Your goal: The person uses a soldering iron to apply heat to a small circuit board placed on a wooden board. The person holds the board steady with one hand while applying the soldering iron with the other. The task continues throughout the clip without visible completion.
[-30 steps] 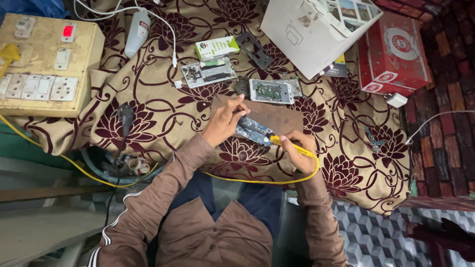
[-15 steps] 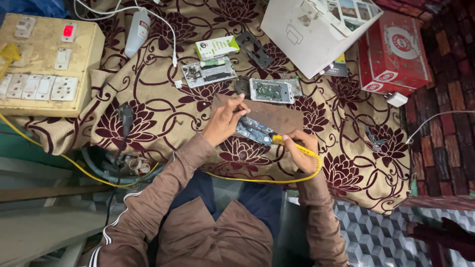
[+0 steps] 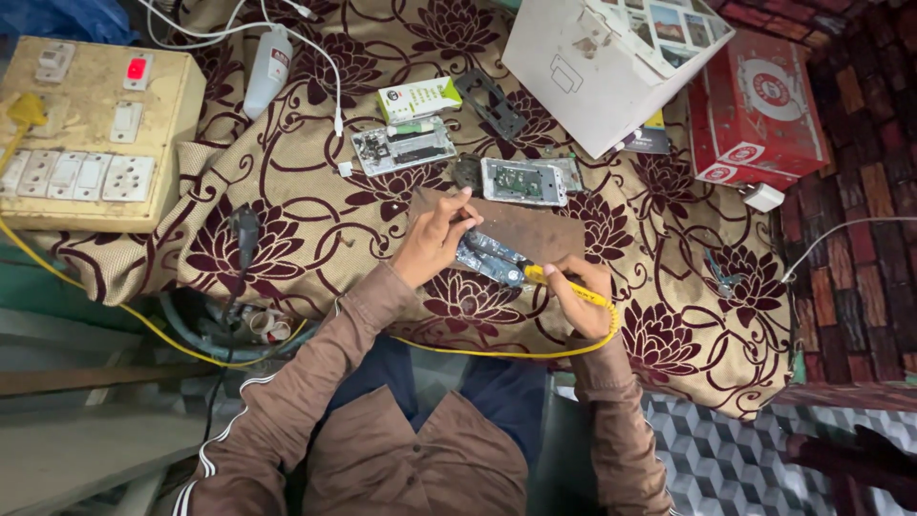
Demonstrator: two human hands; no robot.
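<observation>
A table is covered by a tan cloth [image 3: 315, 239] with dark red flowers. The floor [image 3: 745, 459] shows grey cube-pattern tiles at lower right. A dark brick-pattern wall [image 3: 860, 220] stands at right. Light is soft and even.

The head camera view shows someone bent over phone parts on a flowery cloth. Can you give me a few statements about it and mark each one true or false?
1. The right hand holds a yellow-handled tool like a pen. True.
2. The left hand rests on the red box. False: it steadies the small circuit board lying on the brown mat; the red box stands far off at the cloth's upper right.
3. The tool's tip meets the circuit board. True.
4. The switchboard on the left shows a green light. False: its lit switch glows red.
5. An opened phone lies just beyond the brown mat. True.
</observation>
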